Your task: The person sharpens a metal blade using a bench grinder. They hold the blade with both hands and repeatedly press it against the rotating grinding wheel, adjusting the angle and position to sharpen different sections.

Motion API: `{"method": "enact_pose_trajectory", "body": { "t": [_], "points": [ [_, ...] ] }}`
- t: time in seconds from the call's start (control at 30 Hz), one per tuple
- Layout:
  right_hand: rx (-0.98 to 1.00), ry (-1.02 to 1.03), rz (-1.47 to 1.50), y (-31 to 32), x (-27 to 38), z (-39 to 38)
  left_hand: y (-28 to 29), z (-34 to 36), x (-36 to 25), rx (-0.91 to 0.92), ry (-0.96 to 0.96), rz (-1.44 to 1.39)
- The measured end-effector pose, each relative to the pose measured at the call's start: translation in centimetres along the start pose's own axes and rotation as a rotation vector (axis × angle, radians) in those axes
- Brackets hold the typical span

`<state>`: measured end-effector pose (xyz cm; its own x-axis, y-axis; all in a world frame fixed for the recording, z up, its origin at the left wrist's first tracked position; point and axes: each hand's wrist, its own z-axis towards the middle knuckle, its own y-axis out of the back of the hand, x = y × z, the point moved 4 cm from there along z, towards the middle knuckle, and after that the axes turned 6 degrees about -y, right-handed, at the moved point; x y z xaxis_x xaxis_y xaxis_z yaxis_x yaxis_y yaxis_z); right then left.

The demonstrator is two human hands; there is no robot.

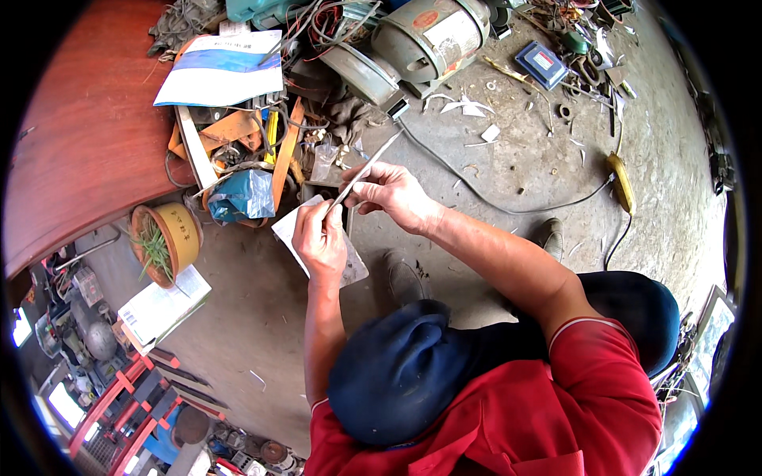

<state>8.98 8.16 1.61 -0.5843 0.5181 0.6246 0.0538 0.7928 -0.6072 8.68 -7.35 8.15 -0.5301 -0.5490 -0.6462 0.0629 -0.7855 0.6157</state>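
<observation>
Both hands are together near the middle of the view, working on a thin, pale, rod-like strip (373, 163) that slants up to the right. My left hand (319, 242) pinches its lower end between thumb and fingers. Close by, my right hand (390, 197) grips the strip a little higher with bent fingers. Its upper end sticks out free toward a grey motor (432, 44) lying on the floor. Beneath the hands lies a whitish flat sheet or board (353, 266), partly covered by the left hand. What exactly the strip is made of cannot be made out.
A reddish table (87, 151) stands left, beside a potted plant (171, 238) and papers (167, 305). Tools, wood pieces and a blue plastic bag (242, 196) crowd the upper left. Rightward lie a grey cable (492, 205), a yellow socket block (621, 184), a blue box (542, 65) and scraps.
</observation>
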Motion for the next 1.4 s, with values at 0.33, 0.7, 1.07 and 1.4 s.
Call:
{"method": "enact_pose_trajectory", "body": {
  "t": [0.33, 0.7, 1.07, 1.4],
  "points": [
    [0.12, -0.106, 0.282, 0.0, 0.3, -0.3, 0.4, 1.1, -2.0, 0.036, -0.152, 0.16],
    [0.143, -0.053, 0.3, 0.1, 0.8, -0.3, 0.3, 0.7, -0.3, 0.009, 0.18, -0.134],
    [0.037, 0.017, 0.288, -0.2, 1.3, -0.4, -0.2, -0.1, 1.2, -0.007, 0.693, -0.706],
    [-0.021, 0.03, 0.334, 1.1, 0.8, 0.4, -1.0, -0.2, 0.0, 0.097, 0.471, -0.41]
  ]
}}
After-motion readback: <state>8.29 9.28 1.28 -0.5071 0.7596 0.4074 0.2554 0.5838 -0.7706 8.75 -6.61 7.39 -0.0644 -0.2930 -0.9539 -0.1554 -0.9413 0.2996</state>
